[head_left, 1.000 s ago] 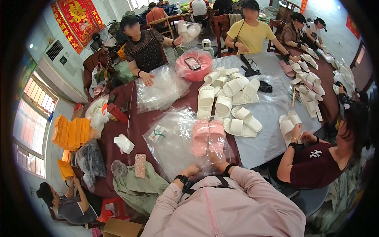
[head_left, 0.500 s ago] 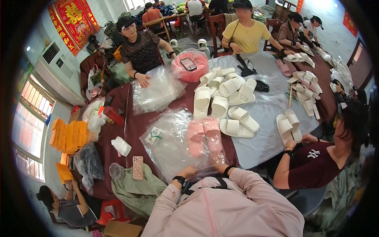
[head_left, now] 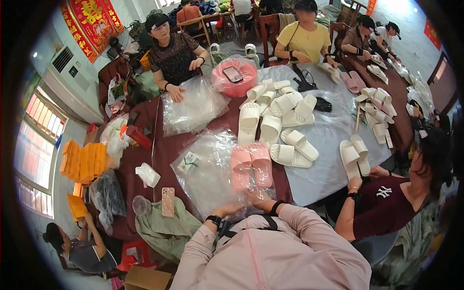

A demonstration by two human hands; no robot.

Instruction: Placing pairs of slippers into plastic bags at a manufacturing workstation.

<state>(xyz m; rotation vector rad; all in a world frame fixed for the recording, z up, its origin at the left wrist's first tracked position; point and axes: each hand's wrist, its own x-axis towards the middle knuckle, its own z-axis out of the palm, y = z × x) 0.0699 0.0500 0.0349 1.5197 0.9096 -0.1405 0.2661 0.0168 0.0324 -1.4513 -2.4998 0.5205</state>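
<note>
The pair of pink slippers [head_left: 261,165] lies side by side on the bench [head_left: 166,154], toes pointing away from the person, with glossy clear film over it; it looks as though the pair is inside a bag, though glare and transparency make the film's edges hard to follow. The step in hand appears to be handling the film at the near end of the pair, and the next move seems to call for a sure hold on that thin edge without disturbing the slippers. The right hand [head_left: 261,201] is just below the heels, against the film, with the pair directly beyond it; the left hand [head_left: 230,209] is lower and to the left, near the same edge and apart from the slippers. Fingers and film blend together, so I cannot tell whether either hand is pinching the plastic or is spread under it. Left of the pair lie flat clear bags [head_left: 208,166], while a heap of white slippers [head_left: 271,128] sits beyond and to the right. Farther left are a white packet [head_left: 148,175] and a phone [head_left: 167,202] on a green cloth [head_left: 183,226]. On the right, a co-worker handles another white pair [head_left: 353,157].
</note>
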